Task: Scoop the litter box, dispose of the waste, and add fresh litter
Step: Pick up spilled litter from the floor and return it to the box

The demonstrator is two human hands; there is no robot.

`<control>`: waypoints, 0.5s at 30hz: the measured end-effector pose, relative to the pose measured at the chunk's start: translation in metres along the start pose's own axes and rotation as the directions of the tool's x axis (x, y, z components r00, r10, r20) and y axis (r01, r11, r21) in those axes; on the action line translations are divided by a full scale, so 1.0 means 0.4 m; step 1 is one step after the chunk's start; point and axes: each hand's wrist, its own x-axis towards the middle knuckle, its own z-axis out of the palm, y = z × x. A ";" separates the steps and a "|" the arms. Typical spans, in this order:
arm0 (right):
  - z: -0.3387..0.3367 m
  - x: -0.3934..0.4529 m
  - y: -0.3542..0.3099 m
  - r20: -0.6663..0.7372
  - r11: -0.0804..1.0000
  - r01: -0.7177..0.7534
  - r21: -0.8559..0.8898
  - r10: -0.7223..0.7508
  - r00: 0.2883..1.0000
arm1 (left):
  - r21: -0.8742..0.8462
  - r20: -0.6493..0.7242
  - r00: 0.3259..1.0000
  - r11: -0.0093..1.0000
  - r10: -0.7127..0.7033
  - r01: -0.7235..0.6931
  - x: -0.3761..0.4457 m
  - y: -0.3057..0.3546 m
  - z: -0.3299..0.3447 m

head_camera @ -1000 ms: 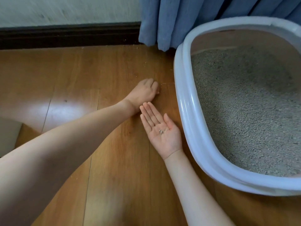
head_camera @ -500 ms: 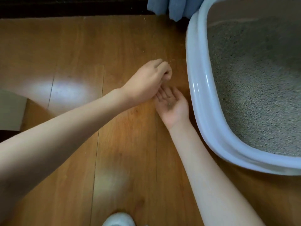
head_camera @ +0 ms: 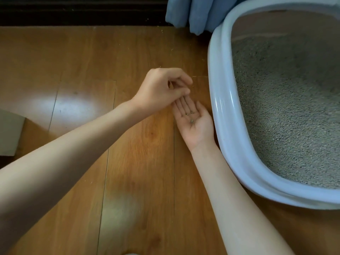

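Cupping stray litter grains point(head_camera: 191, 116) in my flat right palm point(head_camera: 195, 124) just left of the litter box point(head_camera: 220, 111), my left hand point(head_camera: 161, 89) hovers with curled fingers pinched over its fingertips; what they hold, I cannot tell.

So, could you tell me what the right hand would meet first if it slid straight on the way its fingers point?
Almost at once the left hand, which hovers over the right hand's fingertips; whether they already touch is unclear. Beyond lies bare floor.

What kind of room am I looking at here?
Most likely a corner of a home: a wood plank floor, a blue curtain hanging to the floor by the dark baseboard, and a cat's litter box filled with grey litter.
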 end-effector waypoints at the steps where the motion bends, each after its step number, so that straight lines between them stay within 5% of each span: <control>1: 0.000 0.002 -0.002 0.013 1.000 0.005 0.014 -0.005 1.000 | -0.053 0.055 0.998 0.999 0.000 0.002 0.006 0.009 0.000; 3: -0.002 0.006 -0.004 0.040 0.999 0.010 0.035 -0.011 0.999 | -0.057 0.132 0.991 0.998 0.032 -0.025 0.011 0.017 0.003; 8: -0.014 -0.013 0.001 0.118 0.998 -0.065 -0.028 0.068 0.991 | 0.175 -0.043 0.998 0.983 -0.055 0.062 0.051 -0.089 -0.015; 15: -0.012 -0.032 0.007 0.113 0.996 -0.089 -0.030 0.091 0.989 | 0.353 0.231 0.953 0.930 -0.196 0.106 0.076 -0.190 0.059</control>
